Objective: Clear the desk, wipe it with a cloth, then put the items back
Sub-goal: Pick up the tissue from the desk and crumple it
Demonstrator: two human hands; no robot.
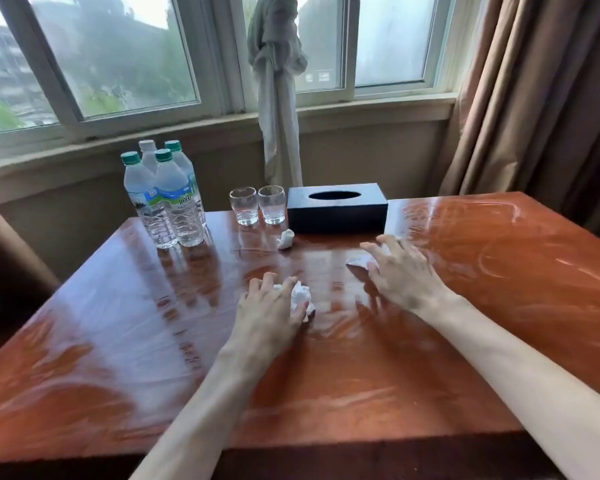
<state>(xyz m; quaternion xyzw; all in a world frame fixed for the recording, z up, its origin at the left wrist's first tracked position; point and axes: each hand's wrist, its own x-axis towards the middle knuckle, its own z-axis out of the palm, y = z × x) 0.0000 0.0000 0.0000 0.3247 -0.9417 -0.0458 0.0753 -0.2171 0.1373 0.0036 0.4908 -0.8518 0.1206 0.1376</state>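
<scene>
My left hand (271, 303) lies on the glossy wooden desk (118, 323) and its fingers curl round a crumpled white tissue (300, 294). My right hand (399, 268) is spread over a second white tissue (359, 260), with its fingers bent over it and pressing it to the desk. A third crumpled tissue (286, 239) lies loose in front of the black tissue box (336, 209). Streaks show on the right half of the desk.
Several water bottles (168, 199) stand at the back left of the desk. Two empty glasses (258, 205) stand beside the tissue box. A knotted white curtain (278, 98) hangs behind the desk, a brown curtain (541, 98) at the right, a dark chair (11, 271) at the left.
</scene>
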